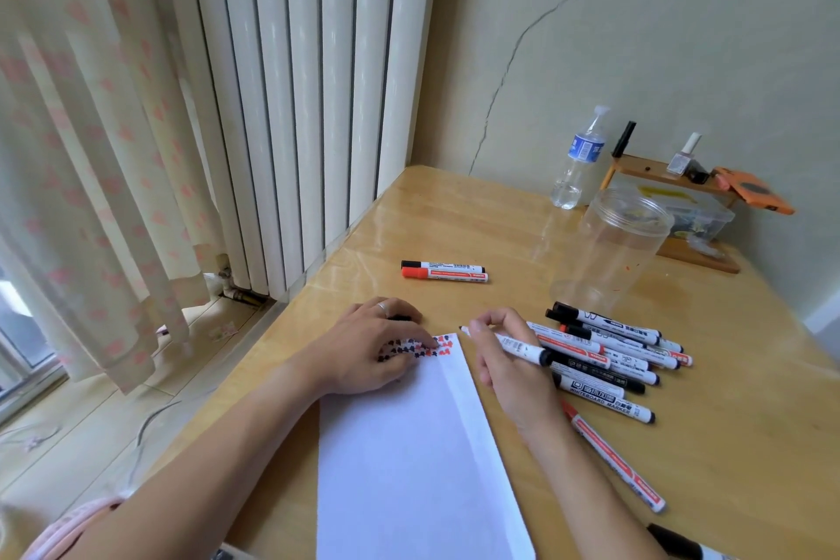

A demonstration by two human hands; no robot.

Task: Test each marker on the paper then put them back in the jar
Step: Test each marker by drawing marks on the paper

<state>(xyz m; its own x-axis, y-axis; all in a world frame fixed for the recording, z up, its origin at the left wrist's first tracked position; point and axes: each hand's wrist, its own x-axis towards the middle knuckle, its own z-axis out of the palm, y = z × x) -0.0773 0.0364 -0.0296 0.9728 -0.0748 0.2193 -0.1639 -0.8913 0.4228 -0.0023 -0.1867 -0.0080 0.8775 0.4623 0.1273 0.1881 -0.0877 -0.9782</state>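
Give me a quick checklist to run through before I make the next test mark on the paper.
1. Uncapped marker gripped in right hand: ok.
2. Left hand pressing the white paper sheet flat: ok.
3. Tip over the paper: not ok, it sits just beyond the top right corner.
4. Blank space left on the sheet: ok.
5. Clear plastic jar upright and open: ok.
6. Cap's whereabouts: cannot tell.

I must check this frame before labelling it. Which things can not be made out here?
Head view:
- Test marks: partly hidden under the left hand.
- Dark object beneath that hand: only an edge shows.
- Marker at the bottom edge: cut off.
- Box contents behind the jar: blurred.
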